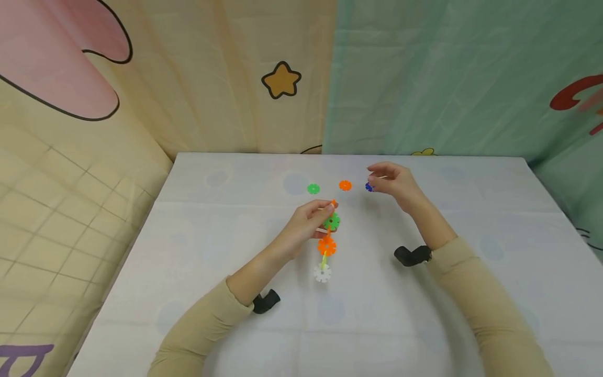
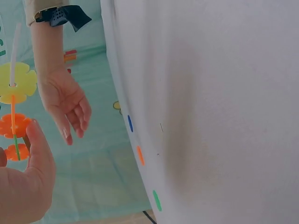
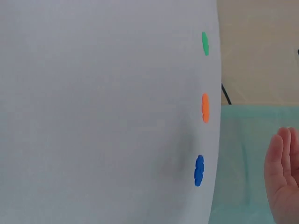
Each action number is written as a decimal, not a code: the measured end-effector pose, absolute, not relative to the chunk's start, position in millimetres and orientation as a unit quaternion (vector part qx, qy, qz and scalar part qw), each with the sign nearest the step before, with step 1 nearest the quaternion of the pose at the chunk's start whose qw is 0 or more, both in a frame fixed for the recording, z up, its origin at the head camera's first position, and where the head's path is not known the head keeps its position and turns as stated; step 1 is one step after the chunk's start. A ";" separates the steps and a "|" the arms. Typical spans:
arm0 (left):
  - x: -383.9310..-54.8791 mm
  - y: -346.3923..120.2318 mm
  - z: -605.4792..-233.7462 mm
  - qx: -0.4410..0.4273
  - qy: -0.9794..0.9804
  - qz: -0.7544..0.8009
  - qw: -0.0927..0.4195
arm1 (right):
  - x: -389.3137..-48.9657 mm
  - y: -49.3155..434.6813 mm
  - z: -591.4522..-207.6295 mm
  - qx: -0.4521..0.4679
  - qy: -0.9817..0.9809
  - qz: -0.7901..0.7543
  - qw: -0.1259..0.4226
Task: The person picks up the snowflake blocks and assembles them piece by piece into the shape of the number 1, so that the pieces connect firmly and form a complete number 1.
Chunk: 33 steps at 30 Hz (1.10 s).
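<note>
My left hand (image 1: 303, 222) pinches the upper part of a chain of interlocking flower-shaped plastic discs between thumb and fingers. Down from the grip the chain shows a green disc (image 1: 332, 222), an orange disc (image 1: 326, 245), a yellow disc (image 2: 21, 81) and a white disc (image 1: 322, 274) at its lower end. Over the table's far side hovers my right hand (image 1: 397, 184), fingers loosely bent and nothing held. It overlaps a blue disc (image 1: 368, 187) in the head view, while the right wrist view shows that disc (image 3: 199, 171) lying on the table, apart from the fingers.
Left of the blue disc, a loose orange disc (image 1: 345, 185) and a green disc (image 1: 313, 189) lie in a row near the far edge of the white-covered table (image 1: 226, 199). A printed curtain (image 1: 400, 78) hangs behind. Black wrist straps (image 1: 412, 256) sit at both sleeves.
</note>
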State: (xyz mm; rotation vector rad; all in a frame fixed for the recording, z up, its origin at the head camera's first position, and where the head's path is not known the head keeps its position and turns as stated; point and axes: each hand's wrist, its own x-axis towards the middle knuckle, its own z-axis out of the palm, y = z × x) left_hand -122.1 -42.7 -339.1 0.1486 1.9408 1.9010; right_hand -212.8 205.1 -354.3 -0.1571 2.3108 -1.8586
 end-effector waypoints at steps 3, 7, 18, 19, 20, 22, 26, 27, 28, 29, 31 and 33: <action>-122.8 -42.6 -339.9 0.051 0.693 0.691 0.199 | -219.5 210.6 -357.9 -0.005 0.794 -0.598 0.109; -124.1 -42.3 -342.1 0.044 0.685 0.702 0.188 | -227.7 215.3 -364.5 0.059 0.802 -0.578 0.139; -126.5 -41.8 -342.2 0.033 0.677 0.711 0.187 | -247.1 213.2 -384.6 0.115 0.849 -0.504 0.113; -126.5 -41.9 -342.3 0.033 0.676 0.712 0.187 | -248.6 212.2 -386.6 0.120 0.851 -0.499 0.112; -126.6 -42.0 -342.8 0.032 0.675 0.713 0.186 | -250.0 211.3 -388.4 0.124 0.852 -0.497 0.111; -126.8 -42.4 -343.7 0.032 0.675 0.714 0.186 | -253.1 210.4 -391.9 0.128 0.853 -0.494 0.107; -127.5 -43.8 -346.2 0.034 0.674 0.713 0.189 | -256.9 210.0 -395.2 0.122 0.864 -0.478 0.102; -127.4 -44.3 -346.5 0.035 0.675 0.712 0.191 | -257.2 209.7 -395.3 0.121 0.868 -0.471 0.101; -127.5 -44.6 -346.8 0.037 0.676 0.711 0.192 | -257.4 209.2 -395.4 0.120 0.872 -0.465 0.101; -127.5 -44.9 -346.9 0.038 0.676 0.710 0.193 | -257.4 208.6 -395.2 0.120 0.874 -0.459 0.102; -127.7 -45.4 -347.2 0.041 0.678 0.708 0.194 | -257.6 206.8 -395.2 0.120 0.881 -0.447 0.101; -127.8 -45.7 -347.2 0.042 0.678 0.708 0.194 | -258.0 204.0 -395.2 0.124 0.887 -0.432 0.101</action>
